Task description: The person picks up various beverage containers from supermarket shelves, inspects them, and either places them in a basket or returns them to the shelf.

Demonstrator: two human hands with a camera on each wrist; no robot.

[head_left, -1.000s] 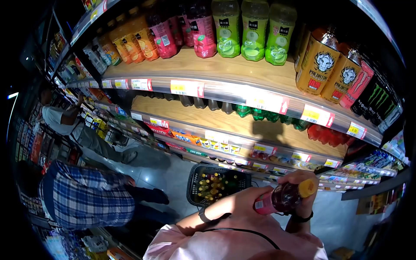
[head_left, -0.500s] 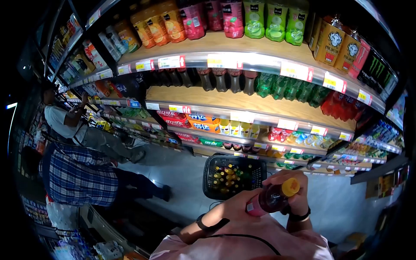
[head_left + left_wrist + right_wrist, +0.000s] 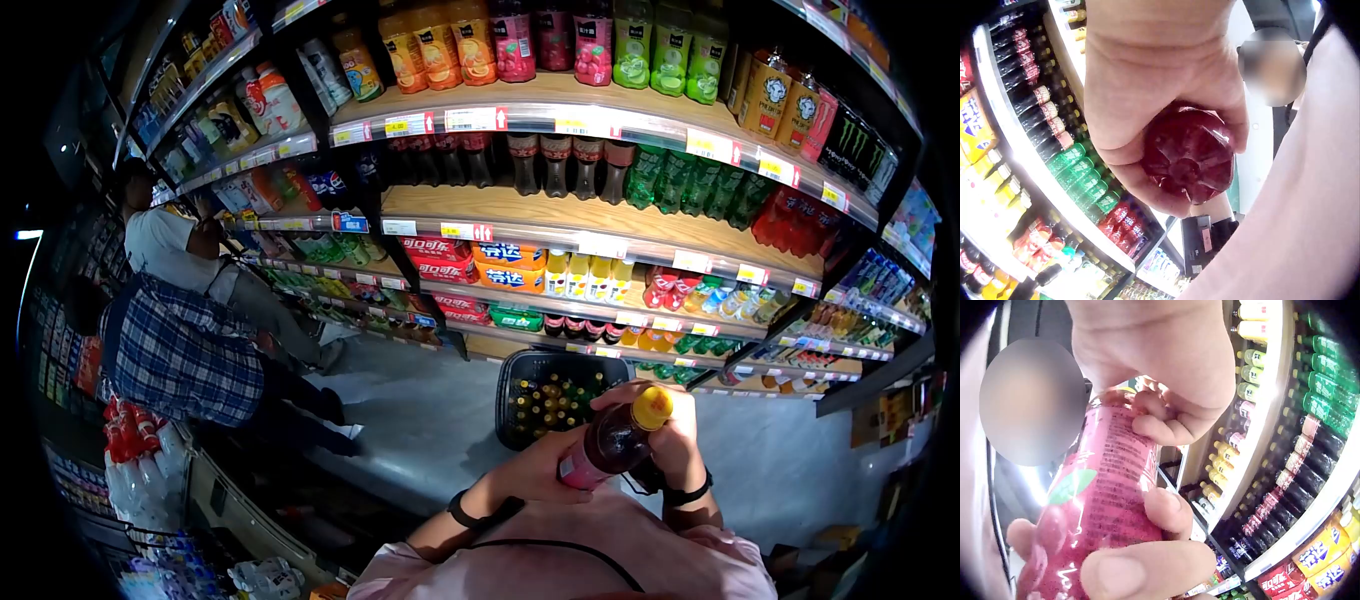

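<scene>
At the far left of the aisle a person in a white top [image 3: 160, 245] stands at the shelves [image 3: 600, 215], and a person in a plaid shirt [image 3: 180, 355] is just beside, nearer the camera. The shelves run across the upper view, packed with rows of drinks. A black basket [image 3: 508, 400] sits on the floor [image 3: 430, 420] below them, holding small bottles with yellow caps. In front of the basket, close to the wearer's chest, the left hand [image 3: 535, 468] grips the base of a dark red bottle [image 3: 605, 445]. The left wrist view shows its fingers and thumb curled round the bottom end. The bottle is tilted, its pink label [image 3: 578, 465] low on the left and its yellow cap [image 3: 652, 405] high on the right. The right hand [image 3: 682, 440] wraps the upper part just under the cap, fingers curled and pressing on the label in the right wrist view. Each wrist wears a dark band.
</scene>
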